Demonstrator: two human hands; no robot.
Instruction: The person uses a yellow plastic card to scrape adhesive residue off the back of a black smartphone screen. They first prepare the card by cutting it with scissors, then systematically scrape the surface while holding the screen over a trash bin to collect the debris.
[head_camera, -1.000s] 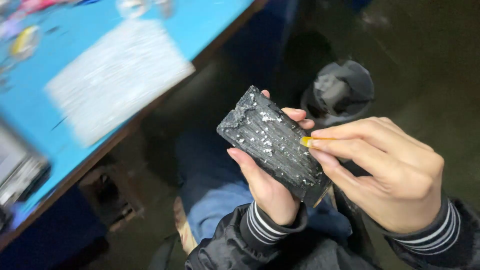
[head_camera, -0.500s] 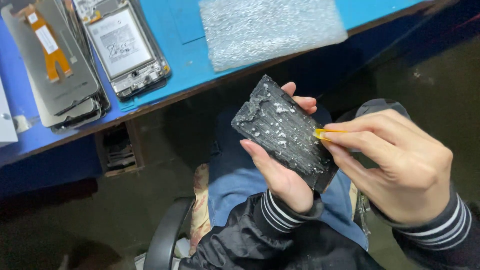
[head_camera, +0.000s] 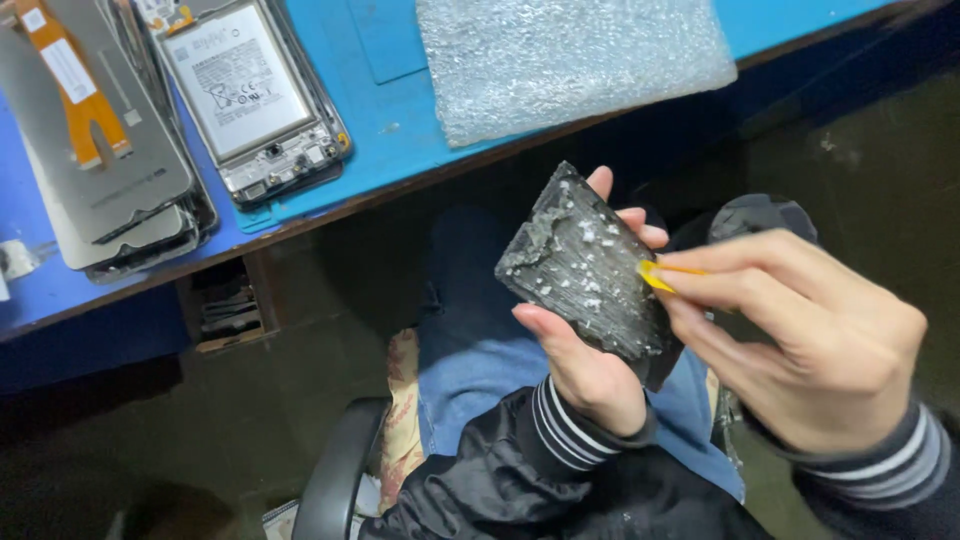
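My left hand (head_camera: 585, 365) holds a shattered black phone screen panel (head_camera: 585, 270) from below, tilted over my lap, with fingertips curled over its far edge. White glass crumbs speckle its cracked surface. My right hand (head_camera: 800, 335) pinches a small yellow pick (head_camera: 655, 277), whose tip touches the right edge of the panel.
A blue table (head_camera: 400, 130) runs across the top. On it lie an opened phone showing its battery (head_camera: 245, 90), a stack of grey screen panels with an orange flex strip (head_camera: 95, 140), and a sheet of bubble wrap (head_camera: 570, 55). A black chair arm (head_camera: 335, 480) is at the lower left.
The view has swung toward the table, bringing the opened phone and stacked panels into sight. Both hands keep their hold, and the pick stays at the panel's right edge.
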